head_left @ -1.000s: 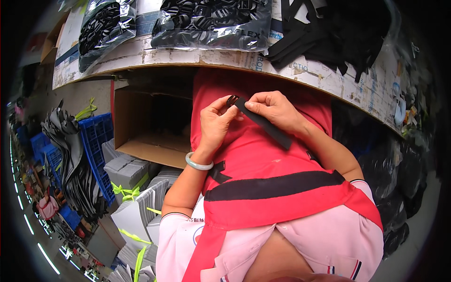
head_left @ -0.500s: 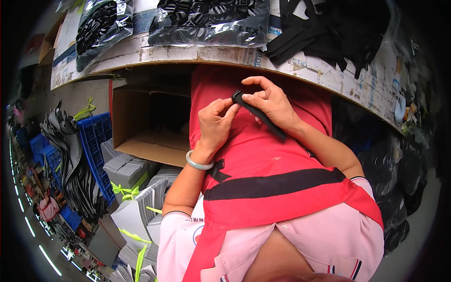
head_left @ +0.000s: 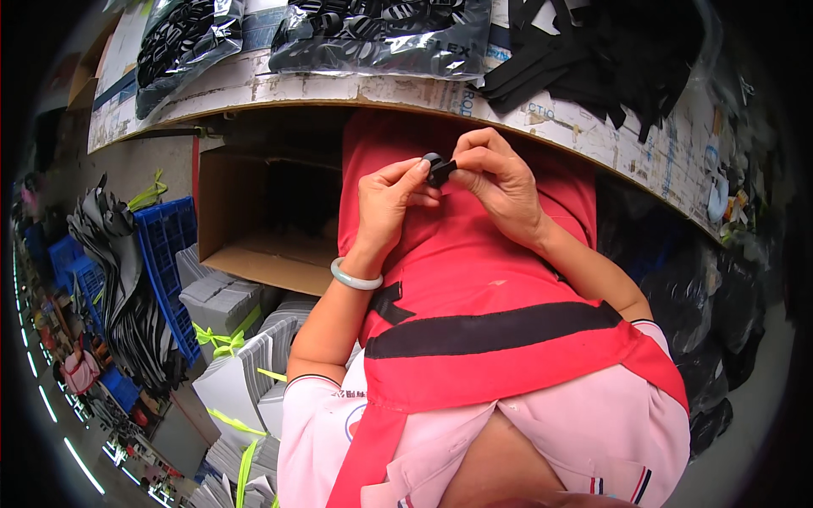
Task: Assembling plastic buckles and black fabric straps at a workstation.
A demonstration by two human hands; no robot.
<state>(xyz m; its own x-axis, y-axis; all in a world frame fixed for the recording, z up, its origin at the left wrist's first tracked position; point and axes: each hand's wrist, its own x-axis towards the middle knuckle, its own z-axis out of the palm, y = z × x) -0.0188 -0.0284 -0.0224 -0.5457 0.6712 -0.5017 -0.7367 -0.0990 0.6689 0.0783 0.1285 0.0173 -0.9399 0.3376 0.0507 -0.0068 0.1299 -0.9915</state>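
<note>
My left hand (head_left: 385, 203) and my right hand (head_left: 500, 182) meet in front of my chest, just below the table's edge. Both pinch a small black strap piece (head_left: 438, 168), now bunched into a short fold between thumbs and fingertips. A pale green bangle (head_left: 356, 277) circles my left wrist. Behind the hands hangs my red apron (head_left: 483, 279) with a black band across it.
The worktable (head_left: 356, 89) above carries clear bags of black parts (head_left: 381, 30) and a heap of black straps (head_left: 593, 51). An open cardboard box (head_left: 254, 216) sits under the table at left. Blue crates (head_left: 165, 245) and tied grey bundles (head_left: 224, 305) stand lower left.
The long black strap that stretched down to the right from my hands has been gathered up into a small fold. Both hands have risen slightly toward the table edge.
</note>
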